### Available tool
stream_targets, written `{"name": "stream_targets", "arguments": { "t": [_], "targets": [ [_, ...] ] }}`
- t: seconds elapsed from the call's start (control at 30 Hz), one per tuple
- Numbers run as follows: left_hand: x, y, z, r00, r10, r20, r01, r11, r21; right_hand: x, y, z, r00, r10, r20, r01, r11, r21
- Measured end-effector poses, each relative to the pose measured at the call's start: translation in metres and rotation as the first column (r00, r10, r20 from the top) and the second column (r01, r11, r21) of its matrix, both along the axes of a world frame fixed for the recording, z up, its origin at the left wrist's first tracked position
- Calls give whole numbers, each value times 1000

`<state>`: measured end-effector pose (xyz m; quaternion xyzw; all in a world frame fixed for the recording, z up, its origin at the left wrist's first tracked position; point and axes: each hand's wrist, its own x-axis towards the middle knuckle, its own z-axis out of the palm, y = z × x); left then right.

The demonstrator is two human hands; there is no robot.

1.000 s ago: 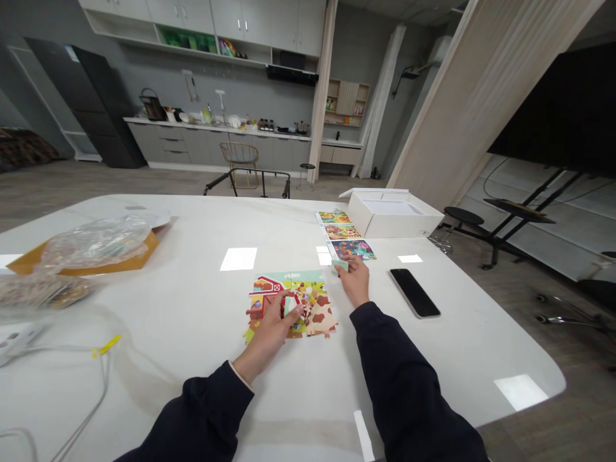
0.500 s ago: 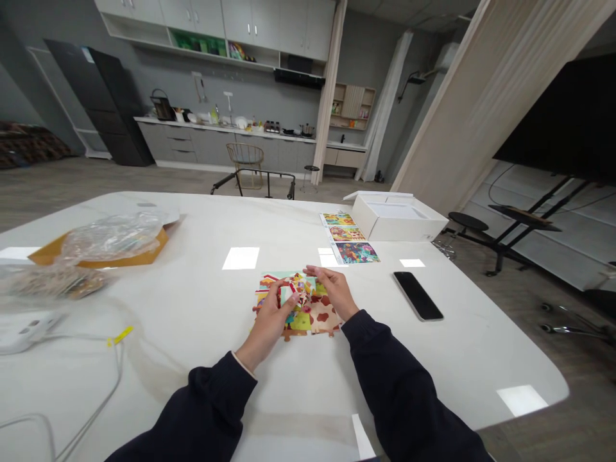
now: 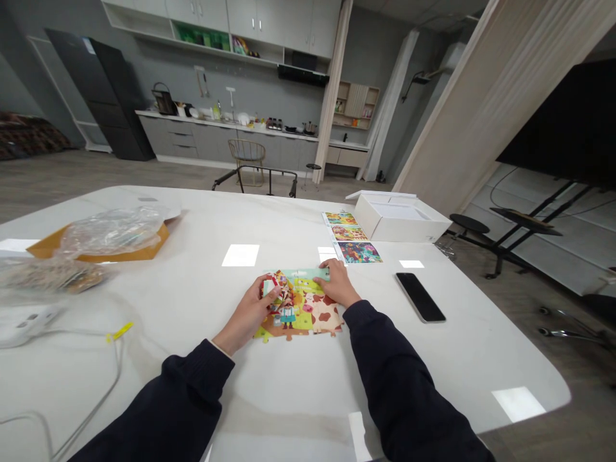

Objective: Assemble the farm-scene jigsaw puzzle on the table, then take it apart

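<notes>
A partly joined jigsaw puzzle [image 3: 303, 321] with a brown-spotted cow and a figure in blue lies flat on the white table. My left hand [image 3: 255, 307] is closed on several loose puzzle pieces [image 3: 277, 284], held over the puzzle's left side and hiding part of it. At the upper right corner, my right hand [image 3: 339, 282] has its thumb and forefinger around a light blue puzzle piece [image 3: 321, 274], against the joined part. Its other fingers are partly hidden. Tabs stick out along the puzzle's near edge.
Picture cards [image 3: 353, 235] lie beyond the puzzle, beside an open white box [image 3: 409, 221]. A phone [image 3: 420, 297] is to the right. Plastic packaging [image 3: 115, 231] on an orange tray [image 3: 48, 249], a white power strip [image 3: 26, 326] and its cable [image 3: 118, 372] occupy the left.
My left hand has drawn left with its pieces, uncovering the figure and cow. My right hand has come away from the left hand's pieces to the puzzle's upper right corner.
</notes>
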<state>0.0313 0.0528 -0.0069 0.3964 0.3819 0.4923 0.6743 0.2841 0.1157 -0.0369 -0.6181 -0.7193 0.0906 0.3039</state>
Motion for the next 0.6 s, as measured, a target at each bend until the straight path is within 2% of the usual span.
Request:
{"name": "stream_targets", "arguments": {
  "t": [0.17, 0.27, 0.4, 0.47, 0.6],
  "targets": [
    [3, 1, -4, 999, -23, -28, 24, 1000, 10, -1, -3, 3, 955, 12, -297, 2, 999, 47],
    [2, 1, -3, 998, -68, 14, 67, 997, 35, 2, -2, 6, 863, 1, -504, 57, 993, 101],
    [1, -2, 2, 991, -119, 57, 116, 992, 59, 3, -3, 12, 722, -22, -691, 117, 989, 91],
    [2, -4, 5, 987, -140, 81, 134, 988, 76, -5, -9, 17, 673, -8, -740, 66, 997, 49],
    [4, -6, 8, 981, -169, 93, 158, 981, 115, -35, -26, 29, 646, 78, -760, -193, 979, -63]
  ]
}}
